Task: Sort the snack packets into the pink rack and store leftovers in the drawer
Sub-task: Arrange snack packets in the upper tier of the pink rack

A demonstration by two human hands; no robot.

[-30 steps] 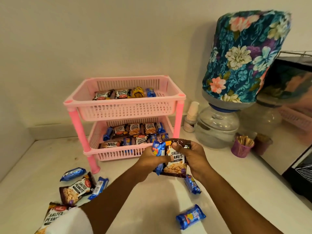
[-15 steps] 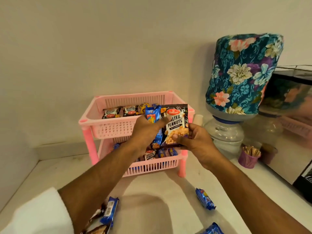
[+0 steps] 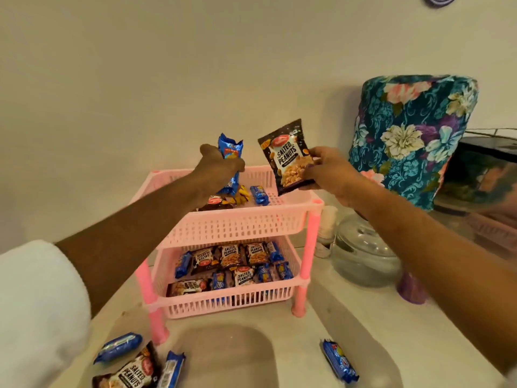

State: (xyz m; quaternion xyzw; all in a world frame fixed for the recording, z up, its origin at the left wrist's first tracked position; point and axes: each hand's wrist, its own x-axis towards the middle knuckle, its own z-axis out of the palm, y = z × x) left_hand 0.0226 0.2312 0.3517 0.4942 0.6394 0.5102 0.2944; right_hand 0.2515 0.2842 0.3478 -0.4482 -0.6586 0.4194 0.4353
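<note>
Packets lying in and around the rack (image 3: 237, 225)

The left hand (image 3: 216, 170) and right hand (image 3: 326, 170) are each holding a packet above the top tier; more packets are lying in both tiers below and on the counter (image 3: 363, 331) nearer the person.

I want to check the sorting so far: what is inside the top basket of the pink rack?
In the top basket a blue biscuit packet, a yellow packet and a dark peanut packet show. The left hand and forearm cover the basket's left part, so anything there is hidden.
</note>
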